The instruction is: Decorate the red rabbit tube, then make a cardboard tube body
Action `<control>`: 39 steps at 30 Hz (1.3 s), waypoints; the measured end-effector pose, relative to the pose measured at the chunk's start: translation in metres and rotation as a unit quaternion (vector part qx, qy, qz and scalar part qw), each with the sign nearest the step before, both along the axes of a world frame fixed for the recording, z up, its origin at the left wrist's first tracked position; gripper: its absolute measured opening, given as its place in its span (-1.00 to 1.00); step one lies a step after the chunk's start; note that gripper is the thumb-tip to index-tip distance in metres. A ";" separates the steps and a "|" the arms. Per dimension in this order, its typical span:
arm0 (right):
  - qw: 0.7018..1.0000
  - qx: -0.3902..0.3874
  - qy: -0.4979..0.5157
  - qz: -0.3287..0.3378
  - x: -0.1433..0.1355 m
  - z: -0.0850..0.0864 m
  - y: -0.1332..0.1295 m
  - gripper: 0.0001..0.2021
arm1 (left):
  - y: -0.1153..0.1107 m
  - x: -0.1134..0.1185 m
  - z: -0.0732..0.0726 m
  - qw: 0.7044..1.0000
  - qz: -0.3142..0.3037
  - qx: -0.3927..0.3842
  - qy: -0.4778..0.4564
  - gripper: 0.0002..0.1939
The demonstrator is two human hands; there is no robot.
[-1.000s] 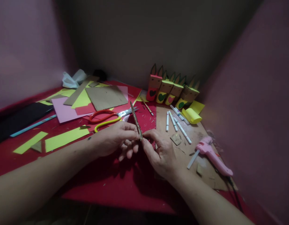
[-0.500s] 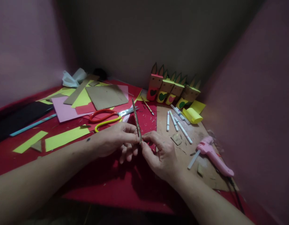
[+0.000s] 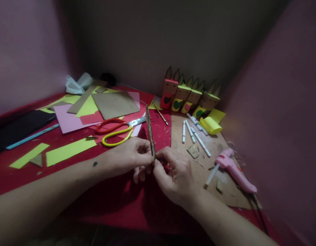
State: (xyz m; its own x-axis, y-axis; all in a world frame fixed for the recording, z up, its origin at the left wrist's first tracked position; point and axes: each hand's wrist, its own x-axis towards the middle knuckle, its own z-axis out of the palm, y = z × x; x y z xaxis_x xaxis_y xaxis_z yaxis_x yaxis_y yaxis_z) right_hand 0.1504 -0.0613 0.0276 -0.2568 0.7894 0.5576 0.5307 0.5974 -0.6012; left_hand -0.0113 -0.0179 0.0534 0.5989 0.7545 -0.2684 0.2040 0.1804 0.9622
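Observation:
A thin brown cardboard piece is held nearly edge-on to the camera, its far end pointing up and away. My left hand grips it from the left near its lower end, with the lower fingers curled beneath. From the right, my right hand pinches the same lower end between thumb and index finger. Scissors with one red and one yellow handle lie just beyond my left hand, their blade tips passing behind the cardboard.
Coloured paper and a cardboard sheet lie at the back left. Several decorated cardboard figures stand at the back. White markers and a pink glue gun rest on a brown board at the right.
The cardboard piece has turned slightly, showing more of its flat side. Both hands have moved slightly down and keep their hold; the view has shifted a little.

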 end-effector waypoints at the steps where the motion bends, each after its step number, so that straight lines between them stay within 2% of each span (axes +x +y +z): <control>1: 1.000 0.003 -0.002 0.001 0.000 0.000 0.000 -0.85 | -0.001 0.000 0.000 1.000 0.000 0.002 -0.005 -0.92; 5: 1.000 0.026 -0.008 -0.006 0.001 0.001 -0.001 -0.86 | -0.005 0.003 -0.001 0.999 0.011 0.049 0.007 -0.90; 8: 0.998 0.061 -0.002 -0.010 0.000 0.001 0.000 -0.87 | -0.008 0.004 -0.004 0.986 0.047 0.157 0.036 -0.91; 12: 0.994 0.101 0.030 -0.016 -0.001 -0.001 0.001 -0.84 | -0.011 0.002 -0.008 0.937 0.065 0.335 0.078 -0.91; 16: 0.991 0.127 0.043 -0.018 -0.001 -0.003 0.002 -0.82 | -0.012 0.001 -0.009 0.896 0.065 0.429 0.095 -0.89; 19: 0.989 0.136 0.044 -0.023 -0.002 -0.003 0.004 -0.81 | -0.013 0.001 -0.011 0.891 0.076 0.438 0.095 -0.88; 25: 0.990 0.132 0.045 -0.025 -0.002 -0.004 0.005 -0.81 | -0.013 0.002 -0.013 0.906 0.097 0.397 0.111 -0.86; 31: 0.991 0.116 0.046 -0.053 -0.005 -0.006 0.006 -0.88 | -0.011 0.003 -0.016 0.869 0.099 0.466 0.133 -0.81; 39: 0.992 0.103 -0.010 -0.077 -0.007 -0.005 0.008 -0.88 | -0.013 0.007 -0.011 0.860 0.126 0.474 0.143 -0.86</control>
